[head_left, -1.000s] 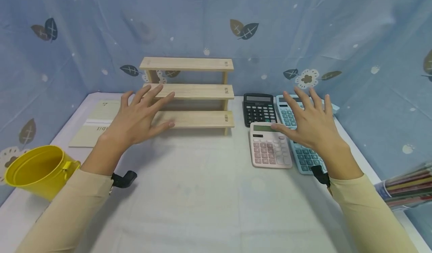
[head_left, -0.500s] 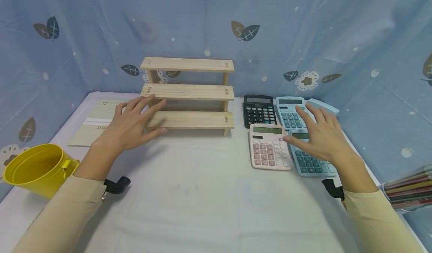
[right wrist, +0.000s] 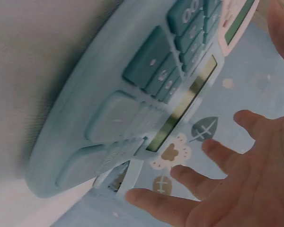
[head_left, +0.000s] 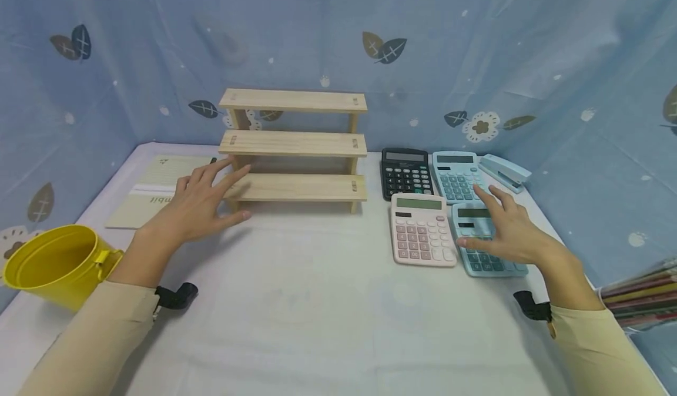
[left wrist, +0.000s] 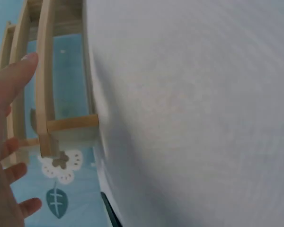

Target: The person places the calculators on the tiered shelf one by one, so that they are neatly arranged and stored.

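Observation:
My left hand point(head_left: 193, 205) hovers with spread fingers at the left end of a three-tier wooden shelf point(head_left: 296, 187). In the left wrist view its thumb point(left wrist: 19, 75) overlaps the shelf's planks point(left wrist: 45, 71); whether they touch I cannot tell. On the other side, my right hand point(head_left: 515, 237) is held above the nearer blue calculator point(head_left: 489, 269), fingers apart and holding nothing. A pink calculator point(head_left: 423, 231) lies left of it. Behind these lie a black calculator point(head_left: 407, 173), a second blue calculator point(head_left: 456, 175) and a light blue stapler point(head_left: 505, 171).
A yellow bucket point(head_left: 58, 267) stands at the left, beside my left forearm. Behind the left hand lies a notebook point(head_left: 153, 190). At the right edge is a blurred bundle of long thin coloured things point(head_left: 645, 296). Blue patterned cloth point(head_left: 328, 32) surrounds the white table point(head_left: 317, 302).
Both hands have drawn back toward me, the left one leftward and the right one rightward. More of the nearer blue calculator and the stapler now shows.

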`<state>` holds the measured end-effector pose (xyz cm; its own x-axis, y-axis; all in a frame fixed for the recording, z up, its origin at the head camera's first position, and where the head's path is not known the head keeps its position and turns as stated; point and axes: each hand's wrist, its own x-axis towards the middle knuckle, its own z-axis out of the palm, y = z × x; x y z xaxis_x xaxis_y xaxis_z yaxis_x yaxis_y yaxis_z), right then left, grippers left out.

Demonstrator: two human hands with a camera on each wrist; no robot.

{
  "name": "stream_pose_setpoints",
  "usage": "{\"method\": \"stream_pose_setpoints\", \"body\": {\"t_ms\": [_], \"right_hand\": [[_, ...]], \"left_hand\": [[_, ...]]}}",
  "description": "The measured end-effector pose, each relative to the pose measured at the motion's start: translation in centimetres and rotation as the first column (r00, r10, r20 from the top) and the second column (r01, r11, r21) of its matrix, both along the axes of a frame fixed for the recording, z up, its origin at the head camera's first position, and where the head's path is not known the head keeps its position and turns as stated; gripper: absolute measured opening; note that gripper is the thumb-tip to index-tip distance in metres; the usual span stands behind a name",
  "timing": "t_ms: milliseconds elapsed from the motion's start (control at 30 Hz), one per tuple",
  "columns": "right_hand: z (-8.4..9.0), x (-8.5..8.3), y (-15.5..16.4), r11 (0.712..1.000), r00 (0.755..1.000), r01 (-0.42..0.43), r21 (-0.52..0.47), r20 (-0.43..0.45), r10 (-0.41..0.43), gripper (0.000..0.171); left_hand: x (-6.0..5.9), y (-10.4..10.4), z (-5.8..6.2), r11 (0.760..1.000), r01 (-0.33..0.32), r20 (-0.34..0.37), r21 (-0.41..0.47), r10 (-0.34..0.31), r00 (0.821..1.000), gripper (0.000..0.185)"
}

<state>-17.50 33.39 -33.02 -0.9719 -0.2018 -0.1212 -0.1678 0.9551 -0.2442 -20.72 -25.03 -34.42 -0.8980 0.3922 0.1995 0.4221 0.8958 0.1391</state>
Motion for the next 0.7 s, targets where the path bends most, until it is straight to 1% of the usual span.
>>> {"method": "stream_pose_setpoints", "body": {"t_ms": [100, 200, 300, 400, 467, 600, 700], "right_hand": [[-0.2, 0.1, 0.3, 1.0, 0.999, 0.018, 0.013, 0.029, -0.018, 0.127], [-0.3, 0.1, 0.5, 0.999, 0.997, 0.028, 0.025, 0.066, -0.03, 0.129], [-0.4, 0.0, 0.7, 0.999, 0.996, 0.015, 0.034, 0.091, -0.018, 0.128], [-0.5, 0.0, 0.9, 0.999, 0.995, -0.004, 0.041, 0.098, 0.0, 0.127], [-0.7, 0.0, 0.9, 0.999, 0.994, -0.001, 0.042, 0.106, -0.003, 0.127], [-1.4, 0.1, 0.8, 0.999, 0.993, 0.013, 0.045, 0.116, -0.018, 0.132], [-1.9, 0.3, 0.6, 0.998, 0.993, 0.02, 0.051, 0.119, -0.026, 0.136]], "left_hand": [[-0.1, -0.1, -0.2, 1.0, -0.007, 0.027, 0.024, 0.007, 1.0, 0.087], [-0.2, -0.2, -0.2, 0.998, -0.026, 0.075, 0.05, 0.022, 0.997, 0.087], [-0.5, -0.2, -0.2, 0.996, -0.038, 0.11, 0.084, 0.029, 0.993, 0.087], [-1.0, -0.4, -0.2, 0.991, -0.039, 0.134, 0.125, 0.023, 0.991, 0.085], [-1.2, -0.5, -0.4, 0.988, -0.041, 0.155, 0.147, 0.018, 0.988, 0.084], [-1.4, -0.7, -0.9, 0.983, -0.044, 0.227, 0.18, 0.002, 0.974, 0.087], [-1.4, -0.7, -1.4, 0.978, -0.058, 0.291, 0.202, -0.004, 0.957, 0.09]]}}
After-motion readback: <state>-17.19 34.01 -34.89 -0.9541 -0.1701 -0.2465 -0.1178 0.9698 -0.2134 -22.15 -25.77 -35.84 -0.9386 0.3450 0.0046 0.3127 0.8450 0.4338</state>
